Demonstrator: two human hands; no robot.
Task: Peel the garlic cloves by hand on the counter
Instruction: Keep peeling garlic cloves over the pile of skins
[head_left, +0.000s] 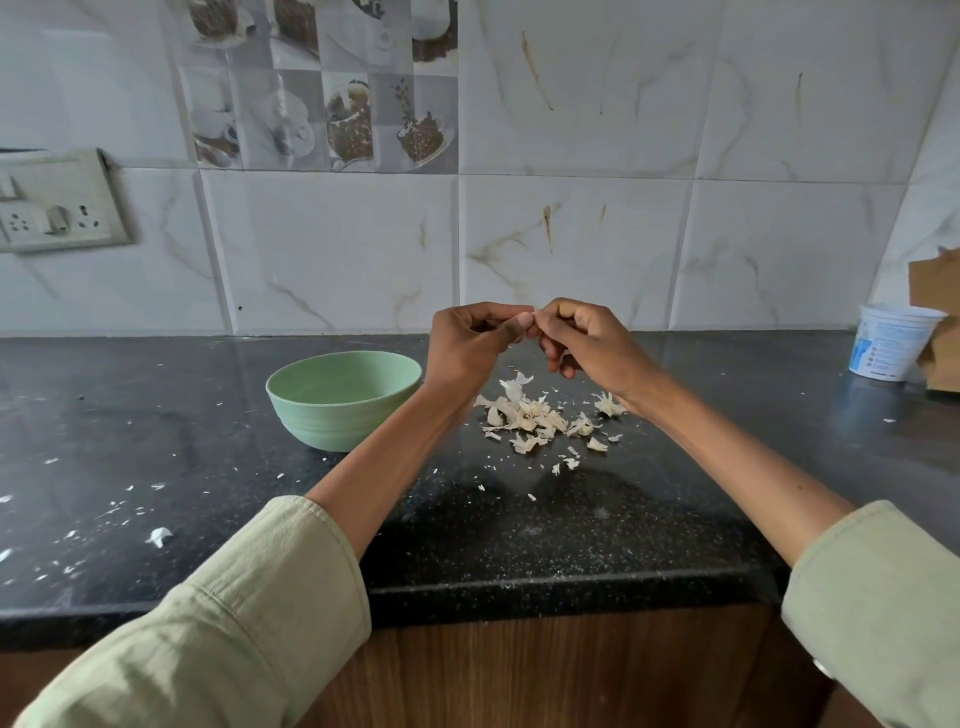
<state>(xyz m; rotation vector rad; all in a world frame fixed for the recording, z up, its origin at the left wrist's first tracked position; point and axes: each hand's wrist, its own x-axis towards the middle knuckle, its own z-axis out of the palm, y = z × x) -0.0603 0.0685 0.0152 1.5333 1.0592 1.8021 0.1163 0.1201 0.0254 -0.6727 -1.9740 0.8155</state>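
Left hand (467, 340) and right hand (584, 340) are meeting above the counter (519, 519), fingers curled, pinching a garlic clove (525, 318) between the fingertips | peel pile (540, 415) is lying beneath the hands | green bowl (343, 397) is sitting just left

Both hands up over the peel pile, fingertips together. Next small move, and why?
Probably pull the pinching fingertips apart to strip skin. The left hand and right hand meet fingertip to fingertip above the counter; whatever they pinch is mostly hidden. The peel pile lies directly below, so skin would fall there. The green bowl looks empty.
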